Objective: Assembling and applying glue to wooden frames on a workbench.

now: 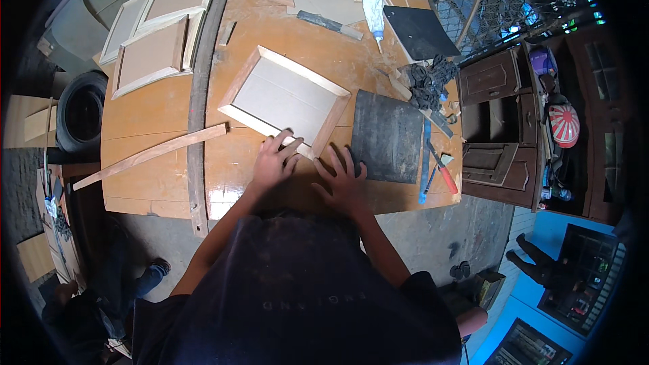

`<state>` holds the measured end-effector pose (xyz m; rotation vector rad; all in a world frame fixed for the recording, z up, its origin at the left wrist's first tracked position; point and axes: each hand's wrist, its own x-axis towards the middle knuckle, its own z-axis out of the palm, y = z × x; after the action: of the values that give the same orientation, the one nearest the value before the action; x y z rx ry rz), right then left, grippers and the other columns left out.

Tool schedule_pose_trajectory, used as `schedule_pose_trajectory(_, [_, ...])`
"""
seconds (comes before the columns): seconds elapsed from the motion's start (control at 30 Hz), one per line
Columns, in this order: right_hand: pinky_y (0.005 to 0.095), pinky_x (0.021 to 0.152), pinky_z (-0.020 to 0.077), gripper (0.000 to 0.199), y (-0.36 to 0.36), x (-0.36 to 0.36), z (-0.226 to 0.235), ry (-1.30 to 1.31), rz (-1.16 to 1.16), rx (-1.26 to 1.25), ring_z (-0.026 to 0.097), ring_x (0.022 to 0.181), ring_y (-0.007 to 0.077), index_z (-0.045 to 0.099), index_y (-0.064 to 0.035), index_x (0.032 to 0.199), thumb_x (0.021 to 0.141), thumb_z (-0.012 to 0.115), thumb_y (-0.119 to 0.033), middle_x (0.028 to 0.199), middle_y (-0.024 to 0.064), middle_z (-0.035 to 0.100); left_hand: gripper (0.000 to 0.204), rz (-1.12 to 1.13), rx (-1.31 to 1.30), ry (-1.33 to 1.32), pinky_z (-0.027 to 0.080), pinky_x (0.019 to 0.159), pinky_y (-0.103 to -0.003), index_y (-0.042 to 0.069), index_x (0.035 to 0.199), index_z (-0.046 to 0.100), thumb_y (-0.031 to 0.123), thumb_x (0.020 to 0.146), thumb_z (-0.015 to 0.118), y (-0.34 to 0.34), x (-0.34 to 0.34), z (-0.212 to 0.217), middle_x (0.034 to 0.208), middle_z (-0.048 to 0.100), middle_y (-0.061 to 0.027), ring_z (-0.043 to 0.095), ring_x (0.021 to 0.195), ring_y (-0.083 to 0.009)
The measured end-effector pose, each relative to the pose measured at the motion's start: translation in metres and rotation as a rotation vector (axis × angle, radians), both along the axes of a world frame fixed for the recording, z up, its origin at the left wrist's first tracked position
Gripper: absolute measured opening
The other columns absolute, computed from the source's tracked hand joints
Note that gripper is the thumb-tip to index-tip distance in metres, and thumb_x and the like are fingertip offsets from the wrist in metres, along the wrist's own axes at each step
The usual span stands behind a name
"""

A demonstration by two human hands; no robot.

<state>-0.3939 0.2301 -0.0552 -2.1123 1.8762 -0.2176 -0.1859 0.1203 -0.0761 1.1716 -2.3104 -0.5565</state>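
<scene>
A wooden picture frame [243, 75] with a pale backing panel [287, 100] lies tilted on the orange-brown table [270, 20]. My left hand [272, 162] rests at its near edge, fingers spread over the light wood strip. Beside the frame's near right corner, my right hand [343, 181] has its fingers stretched out, the fingertips by the frame's darker side strip. Neither hand grips anything. To the right of the frame lies a dark grey rectangular sheet [386, 136], close to my right fingertips.
Several finished-looking frames [152, 51] lie at the far left beyond a long dark bar [201, 81]. A loose wood strip [152, 155] crosses the bar. A glue bottle [372, 10], black cloth [431, 81] and red-handled tool [447, 179] lie right. Another person [88, 297] is at lower left.
</scene>
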Motion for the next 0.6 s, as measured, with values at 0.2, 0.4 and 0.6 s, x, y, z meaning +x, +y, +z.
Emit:
schedule_pose_trajectory(0.2, [0.0762,0.105,0.0154,0.059,-0.023,0.010,-0.014,0.006,-0.043,-0.114,0.016,0.152,0.0371,0.050,-0.0296,0.146,0.093,0.057,-0.055,0.165,0.0062,0.023,0.040,-0.015,-0.022,-0.016,0.048,0.087,-0.042,0.020,0.126,0.069,0.025,0.087,0.072,0.000,-0.003,0.001,0.133,0.057,-0.0083,0.056,0.098,-0.0299])
schedule_pose_trajectory(0.4, [0.0738,0.107,0.0127,0.060,-0.050,0.017,0.008,-0.094,-0.130,-0.049,0.013,0.153,0.0368,0.049,-0.0291,0.147,0.094,0.057,-0.055,0.166,0.0073,0.022,0.040,-0.008,-0.041,-0.041,0.047,0.088,-0.042,0.020,0.126,0.069,0.026,0.087,0.071,-0.001,-0.002,-0.004,0.134,0.057,-0.0083,0.056,0.100,-0.0300])
schedule_pose_trajectory(0.6, [0.0750,0.105,0.0177,0.060,-0.012,0.002,0.002,-0.033,-0.108,-0.054,0.017,0.152,0.0361,0.050,-0.0318,0.147,0.092,0.059,-0.055,0.165,0.0093,0.023,0.040,0.005,-0.032,-0.054,0.047,0.087,-0.041,0.020,0.126,0.068,0.026,0.087,0.071,0.003,-0.002,0.002,0.133,0.057,-0.0079,0.056,0.099,-0.0292])
